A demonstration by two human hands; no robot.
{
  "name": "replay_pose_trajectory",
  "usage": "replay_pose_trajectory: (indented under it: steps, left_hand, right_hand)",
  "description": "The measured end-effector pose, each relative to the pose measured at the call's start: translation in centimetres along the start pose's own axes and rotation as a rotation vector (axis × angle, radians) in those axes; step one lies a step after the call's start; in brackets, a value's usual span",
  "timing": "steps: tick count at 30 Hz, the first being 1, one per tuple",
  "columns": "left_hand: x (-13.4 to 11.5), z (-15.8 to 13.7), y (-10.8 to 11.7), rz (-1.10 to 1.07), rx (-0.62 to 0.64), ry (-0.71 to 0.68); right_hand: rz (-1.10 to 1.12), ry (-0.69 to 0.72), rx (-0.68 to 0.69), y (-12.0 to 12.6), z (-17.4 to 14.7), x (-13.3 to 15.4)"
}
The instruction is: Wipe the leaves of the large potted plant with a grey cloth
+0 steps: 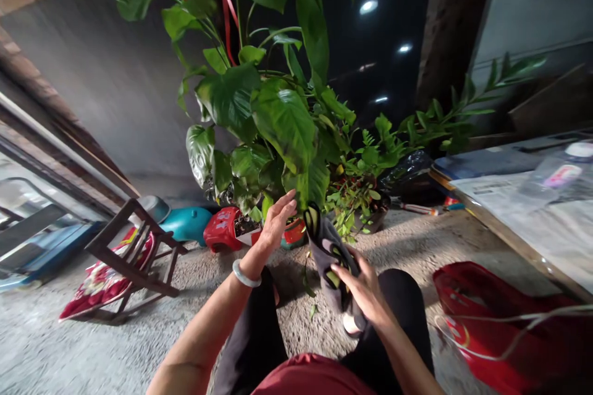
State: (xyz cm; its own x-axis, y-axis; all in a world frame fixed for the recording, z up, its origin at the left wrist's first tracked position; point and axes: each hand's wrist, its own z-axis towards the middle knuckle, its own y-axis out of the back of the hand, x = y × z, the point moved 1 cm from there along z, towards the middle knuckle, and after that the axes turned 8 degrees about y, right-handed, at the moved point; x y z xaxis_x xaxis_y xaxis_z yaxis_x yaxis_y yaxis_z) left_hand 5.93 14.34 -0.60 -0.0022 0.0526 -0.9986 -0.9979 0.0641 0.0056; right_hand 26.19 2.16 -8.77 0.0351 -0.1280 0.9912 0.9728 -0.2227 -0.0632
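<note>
Rough gray ground (32,345) spreads under everything, and a dark gray wall (102,92) stands at the back. In front of it grows a tall plant (282,123) with big, shiny green leaves. Red ribbons (226,12) hang near its top. A smaller, bushy plant (361,203) stands just to the right of it.

The person's right hand (365,290) is closed around a gray cloth (327,253). The cloth has yellow-green patches and looks all bunched up. It hangs in front of the plants, above the ground, and its top end is close to a big leaf. I can't tell if they touch.

The left hand (277,225) is open and holds nothing. Its fingers point up next to the low leaves, and I can't tell if they touch one. A pale bracelet (246,273) goes around that wrist.

Over on the left, a brown wooden chair (107,223) leans over, with a red flowery cushion (99,287) on it. A round blue-green thing (185,225) and a red tub (221,231) sit behind it, near the wall. On the right, a clear plastic bottle (563,166) is on a table (491,188). A big red bag (500,333) is below it.
</note>
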Motion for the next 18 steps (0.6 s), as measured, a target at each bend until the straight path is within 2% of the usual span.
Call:
replay_pose_trajectory:
  steps: [4, 7, 9, 14, 16, 18]
  left_hand:
    - [2.6, 1.4, -1.5, -0.032, -0.023, 0.048]
    - [4.3, 2.5, -3.8, -0.041, -0.006, 0.074]
    - [4.9, 3.4, -5.8, -0.001, -0.008, 0.056]
    - [5.4, 6.8, -10.7, 0.425, -0.033, -0.053]
    - [6.4, 8.2, -11.7, 0.534, -0.074, 0.019]
    - [8.1, 8.9, -12.0, 0.543, -0.120, 0.146]
  right_hand:
    - [0.021, -0.115, -0.134, 4.6, -2.7, -3.0]
    - [0.090, -0.211, -0.277, 7.2, -3.2, -4.4]
    - [0.145, -0.260, -0.382, 8.0, -3.1, -5.2]
    - [0.220, -0.273, -0.587, 9.1, -2.6, -5.7]
    - [0.232, -0.240, -0.634, 10.3, -2.1, -5.2]
    - [0.228, -0.183, -0.694, 12.2, -1.0, -4.6]
